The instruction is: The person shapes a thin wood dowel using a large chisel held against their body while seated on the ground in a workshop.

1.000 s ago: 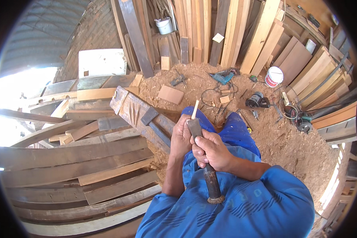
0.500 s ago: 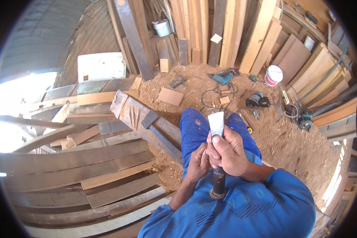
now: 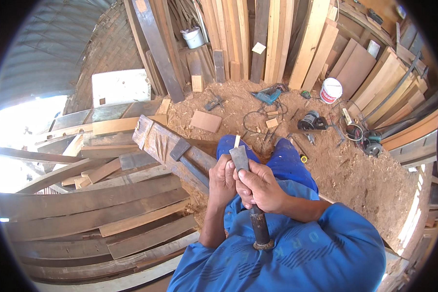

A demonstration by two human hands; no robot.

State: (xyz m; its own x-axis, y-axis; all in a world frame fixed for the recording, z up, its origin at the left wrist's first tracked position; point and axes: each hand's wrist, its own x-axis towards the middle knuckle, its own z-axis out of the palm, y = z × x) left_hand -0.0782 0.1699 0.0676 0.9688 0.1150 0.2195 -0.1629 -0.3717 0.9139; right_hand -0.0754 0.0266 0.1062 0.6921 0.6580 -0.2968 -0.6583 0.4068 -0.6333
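Right-hand fingers [image 3: 245, 191] are clenched round a flared grey metal chisel [image 3: 240, 158]; a slim, pale wooden stick [image 3: 237, 141] is pinched by left-hand fingers [image 3: 223, 166].

Shows spaced-out letters [image 3: 313, 237] across the blue shirt [image 3: 287, 263], lower centre of the frame, and, on the white bucket [image 3: 332, 85] at the upper right, a red label [image 3: 327, 94] too blurred to read.
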